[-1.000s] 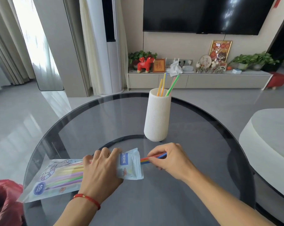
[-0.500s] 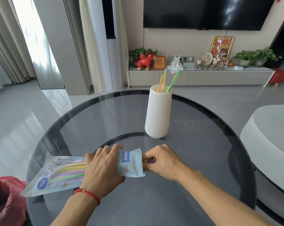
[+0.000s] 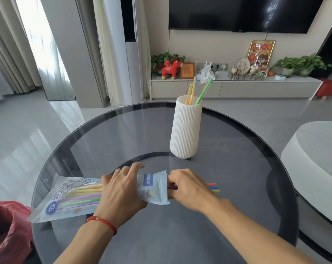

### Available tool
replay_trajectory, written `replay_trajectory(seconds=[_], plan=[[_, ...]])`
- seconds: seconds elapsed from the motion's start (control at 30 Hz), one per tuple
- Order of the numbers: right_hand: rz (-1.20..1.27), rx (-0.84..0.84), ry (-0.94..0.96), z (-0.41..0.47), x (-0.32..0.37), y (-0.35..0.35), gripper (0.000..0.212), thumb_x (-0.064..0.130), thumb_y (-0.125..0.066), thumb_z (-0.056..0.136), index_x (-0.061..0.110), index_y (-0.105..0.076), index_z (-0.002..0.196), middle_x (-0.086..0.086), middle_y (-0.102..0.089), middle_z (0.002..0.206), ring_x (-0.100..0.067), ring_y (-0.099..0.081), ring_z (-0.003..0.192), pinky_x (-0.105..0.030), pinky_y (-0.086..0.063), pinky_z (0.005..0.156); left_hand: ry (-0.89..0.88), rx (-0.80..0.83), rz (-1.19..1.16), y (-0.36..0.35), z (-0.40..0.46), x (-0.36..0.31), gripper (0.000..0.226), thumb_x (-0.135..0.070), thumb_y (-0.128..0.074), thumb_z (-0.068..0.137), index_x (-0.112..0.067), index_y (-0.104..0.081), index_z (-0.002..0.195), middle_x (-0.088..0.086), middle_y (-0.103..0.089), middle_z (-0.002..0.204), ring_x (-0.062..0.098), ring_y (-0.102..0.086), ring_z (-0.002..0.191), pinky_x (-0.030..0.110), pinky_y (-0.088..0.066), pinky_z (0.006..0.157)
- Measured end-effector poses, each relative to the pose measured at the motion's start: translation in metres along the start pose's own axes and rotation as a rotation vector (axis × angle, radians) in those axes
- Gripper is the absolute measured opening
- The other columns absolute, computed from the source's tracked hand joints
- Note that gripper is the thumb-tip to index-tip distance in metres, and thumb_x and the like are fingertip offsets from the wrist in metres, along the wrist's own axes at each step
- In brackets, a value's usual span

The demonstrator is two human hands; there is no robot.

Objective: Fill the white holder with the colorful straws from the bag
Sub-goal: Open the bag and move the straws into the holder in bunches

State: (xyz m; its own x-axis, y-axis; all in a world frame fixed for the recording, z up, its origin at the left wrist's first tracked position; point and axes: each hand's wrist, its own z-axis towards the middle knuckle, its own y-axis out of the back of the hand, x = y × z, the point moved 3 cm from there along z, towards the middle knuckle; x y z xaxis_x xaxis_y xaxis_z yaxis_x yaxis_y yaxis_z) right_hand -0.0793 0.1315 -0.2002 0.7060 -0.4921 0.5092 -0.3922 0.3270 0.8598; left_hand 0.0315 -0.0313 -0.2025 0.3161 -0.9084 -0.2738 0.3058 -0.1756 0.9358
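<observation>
A clear plastic bag printed in white and blue (image 3: 66,199) is laid flat on the round dark glass worktop (image 3: 228,168), at about 8 o'clock from the worktop's centre. The bag is pressed down near its open end by the left hand (image 3: 121,193), whose fingers (image 3: 131,169) are spread and curved over it; a red cord bracelet (image 3: 102,223) is worn on that wrist. At 3 o'clock of the bag's mouth, a small bundle of red, blue, green and yellow straws (image 3: 212,187) is gripped by the right hand (image 3: 188,187), the fingers curled round it; the straw tips are seen past the hand's far side. Pastel yellow, purple and green straws (image 3: 81,197) are seen inside the bag. A blue circle on the bag is marked "40"; the blue label near the mouth cannot be read. The tall ribbed white holder (image 3: 186,130) stands upright at 12 o'clock of the hands, well apart, with yellow, orange, pink and green straws (image 3: 197,90) leaning inside it.
</observation>
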Motion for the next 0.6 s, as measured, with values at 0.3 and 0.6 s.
replay_trajectory(seconds=[0.3, 0.6], plan=[[-0.001, -0.023, -0.12, -0.021, -0.045, 0.046, 0.014, 0.051, -0.07, 0.09, 0.054, -0.076, 0.103, 0.022, -0.067, 0.078, -0.005, -0.062, 0.076, -0.031, -0.054, 0.069, 0.008, 0.093, 0.132, 0.007, -0.001, 0.009, 0.06, -0.053, -0.068, 0.071, -0.054, -0.045, 0.126, -0.012, -0.051, 0.101, 0.017, -0.054, 0.102, 0.045, -0.037, 0.096], [0.087, -0.432, -0.085, -0.038, -0.03, 0.073, 0.026, 0.044, -0.063, 0.086, 0.023, -0.075, 0.076, 0.01, -0.075, 0.074, -0.013, -0.068, 0.072, -0.031, -0.055, 0.065, 0.07, 0.007, 0.091, 0.017, 0.001, 0.007, 0.04, -0.046, -0.063, 0.083, -0.067, -0.053, 0.116, -0.01, -0.054, 0.086, 0.014, -0.057, 0.09, 0.036, -0.038, 0.077]])
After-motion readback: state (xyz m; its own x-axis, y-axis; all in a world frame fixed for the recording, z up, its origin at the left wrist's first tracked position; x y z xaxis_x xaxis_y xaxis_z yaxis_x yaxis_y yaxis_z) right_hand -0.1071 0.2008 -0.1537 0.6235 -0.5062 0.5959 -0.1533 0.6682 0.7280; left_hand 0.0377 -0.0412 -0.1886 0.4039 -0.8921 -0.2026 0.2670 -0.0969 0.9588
